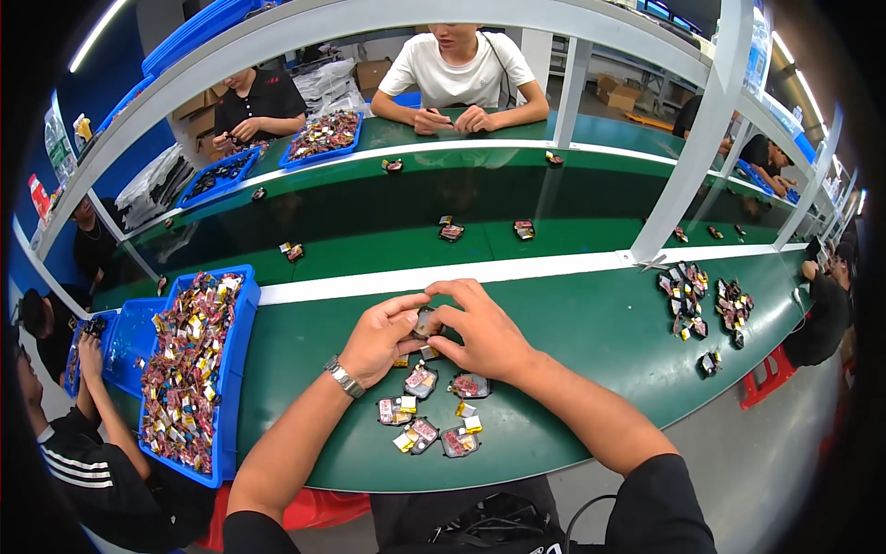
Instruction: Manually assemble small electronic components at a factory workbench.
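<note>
My left hand [376, 343] and my right hand [482, 332] meet over the green bench. Between their fingertips they pinch a small dark housing [424, 321], mostly covered by the fingers. Just below my hands lie several small black housings [420, 380] with red circuit boards and silver-and-yellow battery cells. One such housing [460, 441] is nearest the bench's front edge, and another [471, 385] sits below my right hand. A battery cell [429, 352] shows right under my fingers.
A blue bin [242, 369] heaped with similar parts stands at my left. Clusters of assemblies [684, 300] lie at the right. Beyond a white rail [369, 283], a green belt [480, 242] carries scattered units. A white post [688, 148] rises ahead right. Co-workers sit across and beside me.
</note>
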`<state>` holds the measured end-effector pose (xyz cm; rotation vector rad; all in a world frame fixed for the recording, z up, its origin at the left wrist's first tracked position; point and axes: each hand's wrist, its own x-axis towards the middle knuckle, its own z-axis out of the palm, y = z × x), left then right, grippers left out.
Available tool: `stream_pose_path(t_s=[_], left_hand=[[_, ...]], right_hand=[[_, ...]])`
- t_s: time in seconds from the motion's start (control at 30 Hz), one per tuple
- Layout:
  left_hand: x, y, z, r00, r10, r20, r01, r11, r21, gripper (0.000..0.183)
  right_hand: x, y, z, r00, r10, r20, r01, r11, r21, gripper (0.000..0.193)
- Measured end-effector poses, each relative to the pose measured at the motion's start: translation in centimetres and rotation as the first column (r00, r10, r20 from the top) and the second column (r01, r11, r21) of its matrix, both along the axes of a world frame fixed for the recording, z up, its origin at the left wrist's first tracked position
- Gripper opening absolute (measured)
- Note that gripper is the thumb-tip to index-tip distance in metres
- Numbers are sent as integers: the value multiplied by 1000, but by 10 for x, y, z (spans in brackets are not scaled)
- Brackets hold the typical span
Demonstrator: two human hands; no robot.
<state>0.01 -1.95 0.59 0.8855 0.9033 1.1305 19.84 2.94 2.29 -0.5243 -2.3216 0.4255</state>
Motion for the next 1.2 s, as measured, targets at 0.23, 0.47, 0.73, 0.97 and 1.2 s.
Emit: stream_pose_path(t_s=[0.23, 0.47, 0.73, 0.97, 1.2], left_hand=[[2, 2, -3, 1000, -11, -25, 11, 999, 31, 35], [-7, 2, 2, 991, -126, 52, 124, 992, 25, 42], [-5, 2, 5, 981, -190, 29, 187, 978, 94, 43], [-5, 1, -1, 974, -183, 130, 175, 982, 74, 32], [1, 1, -2, 980, -114, 166, 101, 991, 85, 29]], right_hand=[[-2, 1, -4, 1000, 23, -5, -23, 999, -22, 8], [-5, -2, -8, 995, -59, -86, 40, 977, -208, 9], [-2, -4, -7, 991, -85, -102, 47, 942, -333, 11], [0, -5, -5, 986, -16, -165, -45, 931, -362, 12], [-5, -12, -10, 965, -115, -236, 36, 948, -317, 11]])
